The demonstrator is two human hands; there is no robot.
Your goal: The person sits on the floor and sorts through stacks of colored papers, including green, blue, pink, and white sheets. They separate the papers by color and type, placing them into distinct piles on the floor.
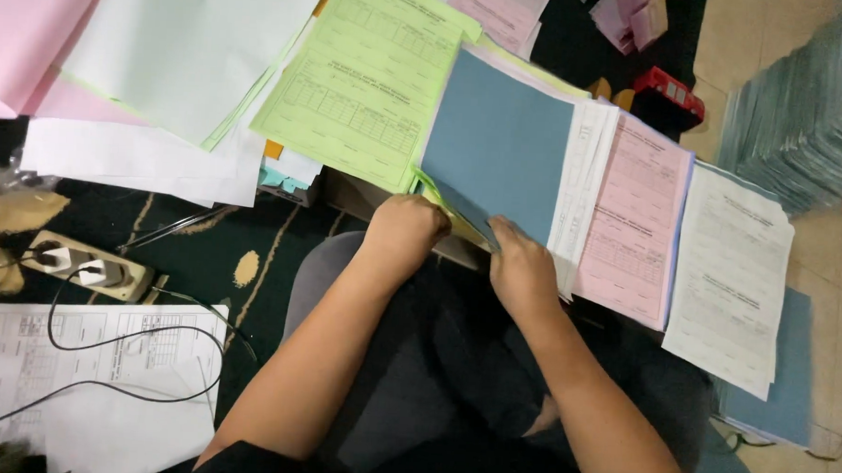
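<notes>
Blue cover sheet (499,141) lay atop the form stack in front of my knees; my left hand (404,228) gripped its lower-left corner, fingers curled under the edge. My right hand (522,268) pinched the bottom edge, thumb on top. Beside the stack sat pink forms (638,216), then white forms (732,275). Green forms (366,81) lay to the left, a power strip (84,267) further off on the dark patterned floor (253,235).

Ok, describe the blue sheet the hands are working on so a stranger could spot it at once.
Start from the dark patterned carpet and follow both forearms up to the paper stacks. The left hand and right hand meet at the bottom edge of the blue sheet. It is plain, unprinted slate blue, while the green forms and pink forms beside it carry printed tables.
</notes>
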